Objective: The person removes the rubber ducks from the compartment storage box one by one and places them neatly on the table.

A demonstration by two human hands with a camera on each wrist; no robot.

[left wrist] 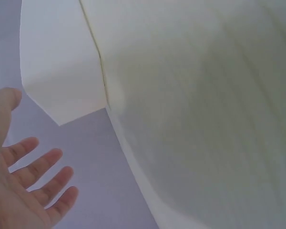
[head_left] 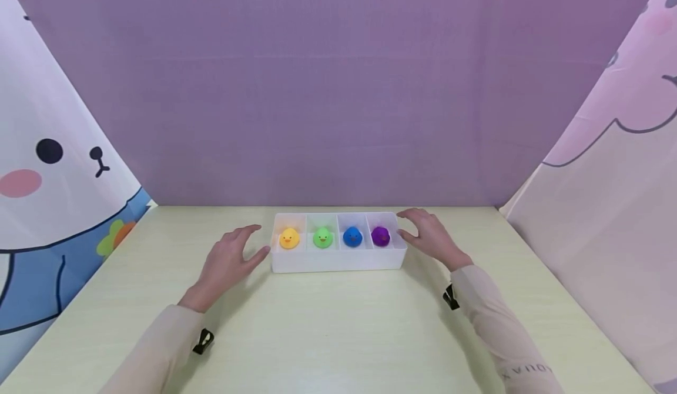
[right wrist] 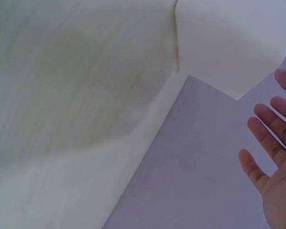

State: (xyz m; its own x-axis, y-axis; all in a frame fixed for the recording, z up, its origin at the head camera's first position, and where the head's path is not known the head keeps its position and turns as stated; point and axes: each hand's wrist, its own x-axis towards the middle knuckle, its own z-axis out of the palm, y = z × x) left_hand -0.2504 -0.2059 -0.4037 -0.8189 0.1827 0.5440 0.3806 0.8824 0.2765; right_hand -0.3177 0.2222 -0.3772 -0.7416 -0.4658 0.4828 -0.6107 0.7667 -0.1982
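Note:
A white box (head_left: 338,260) with a row of compartments sits at the far side of the table. One small bird-faced ball lies in each compartment: yellow (head_left: 289,239), green (head_left: 322,238), blue (head_left: 352,237) and purple (head_left: 380,236), from left to right. Just off the box's left end is my left hand (head_left: 227,264), thumb and fingers spread apart. My right hand (head_left: 431,238) is at the right end, its thumb and fingertips right at the wall. In both wrist views the fingers are extended beside the white box (left wrist: 62,62), with nothing in them.
The pale wooden table (head_left: 328,335) ends at a purple backdrop (head_left: 338,88) behind the box. Printed cartoon cloths hang on the left (head_left: 58,206) and on the right (head_left: 608,223). A small black clip (head_left: 203,341) hangs at the left cuff, another (head_left: 451,297) at the right.

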